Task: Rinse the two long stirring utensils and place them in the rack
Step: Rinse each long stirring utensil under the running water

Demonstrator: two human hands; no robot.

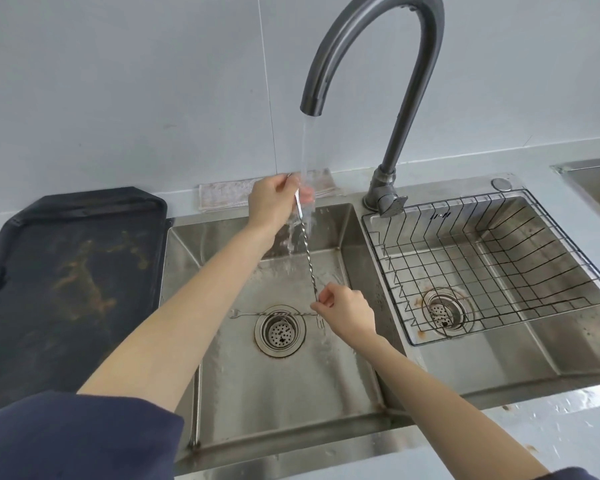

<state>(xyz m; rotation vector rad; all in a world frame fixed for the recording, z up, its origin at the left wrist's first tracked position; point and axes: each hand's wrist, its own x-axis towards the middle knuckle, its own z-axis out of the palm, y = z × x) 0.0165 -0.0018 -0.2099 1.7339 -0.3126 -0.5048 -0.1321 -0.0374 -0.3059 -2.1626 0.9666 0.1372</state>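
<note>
Stirring utensils are the job here, and one of them, the held stirrer [307,252], is pinched at both ends. The left hand [272,199] has its fingers closed tight on the top end, up at 12 o'clock under the water [307,161]. The right hand [345,311] has its fingertips closed on the bottom end, down at 5 o'clock from the left hand. The stirrer runs slanted between the two hands, over the left sink [354,237].

It is a long, thin, shiny metal rod with a twisted middle. I think it is light and stiff, and it will not bend or break. It is wet, so it may be slippery. Holding both ends looks like the safe way, and the twists give the fingers something to catch.

The second stirrer [274,312] lies flat on the sink floor, across the top of the drain [280,330], just beside the right hand at 9 o'clock. It looks like the same kind of thing.

Water pours from the tap [409,98]. The wire rack [489,265] sits in the right sink at 3 o'clock, with nothing in it yet.
</note>
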